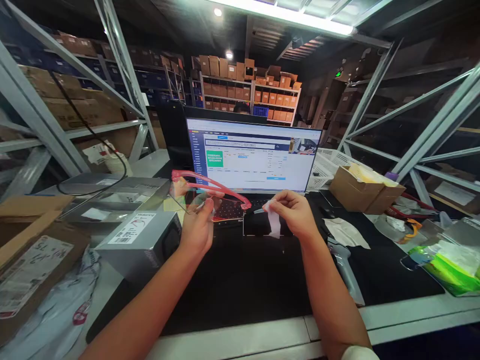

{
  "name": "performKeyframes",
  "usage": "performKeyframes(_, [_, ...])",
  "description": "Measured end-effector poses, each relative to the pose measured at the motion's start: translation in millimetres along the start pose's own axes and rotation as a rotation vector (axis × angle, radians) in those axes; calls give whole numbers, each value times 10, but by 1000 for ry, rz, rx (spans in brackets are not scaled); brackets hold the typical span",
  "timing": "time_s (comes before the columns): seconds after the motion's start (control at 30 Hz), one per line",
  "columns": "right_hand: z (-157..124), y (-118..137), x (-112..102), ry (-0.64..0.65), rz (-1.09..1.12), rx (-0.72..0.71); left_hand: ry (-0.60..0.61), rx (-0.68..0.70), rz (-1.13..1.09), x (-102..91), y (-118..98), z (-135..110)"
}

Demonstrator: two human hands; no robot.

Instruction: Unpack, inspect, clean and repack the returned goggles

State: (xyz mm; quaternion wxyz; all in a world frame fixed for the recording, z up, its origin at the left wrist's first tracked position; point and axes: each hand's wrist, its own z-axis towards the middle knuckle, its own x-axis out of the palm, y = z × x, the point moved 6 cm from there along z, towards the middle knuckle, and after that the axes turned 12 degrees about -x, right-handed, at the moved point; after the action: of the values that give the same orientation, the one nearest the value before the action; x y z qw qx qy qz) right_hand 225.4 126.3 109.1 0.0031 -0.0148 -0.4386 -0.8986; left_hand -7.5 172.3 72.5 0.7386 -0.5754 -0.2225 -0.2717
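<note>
Judged, from the position of both hands, to be at a step of handling the red curved frame [198, 175] with a white strip [275, 225] at the ready. Frame located at centre of picture, raised before the monitor [258, 162] and over the keyboard [230, 210]. Next move judged to call for a steady grip on the left and a controlled approach of the strip, without strain on the frame. Left hand [198, 225], left of centre: thumb and forefinger closed together, apparently on the near part of the frame; exact contact blurred. Right hand [294, 212], right of centre: fingertips pinched on the upper end of the strip, lower end hanging free, apart from the frame. Also noted: grey box [129, 260] at lower left, scanner [347, 270] at lower right on the black mat [243, 290].
</note>
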Motion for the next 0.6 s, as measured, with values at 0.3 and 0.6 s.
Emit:
performKeyframes(0.3, [-32,228,161,148,-339,-248,-6,43,105,28,14,-48])
performKeyframes(0.6, [-13,213,198,171,-548,-377,-12,85,214,-102,139,-34])
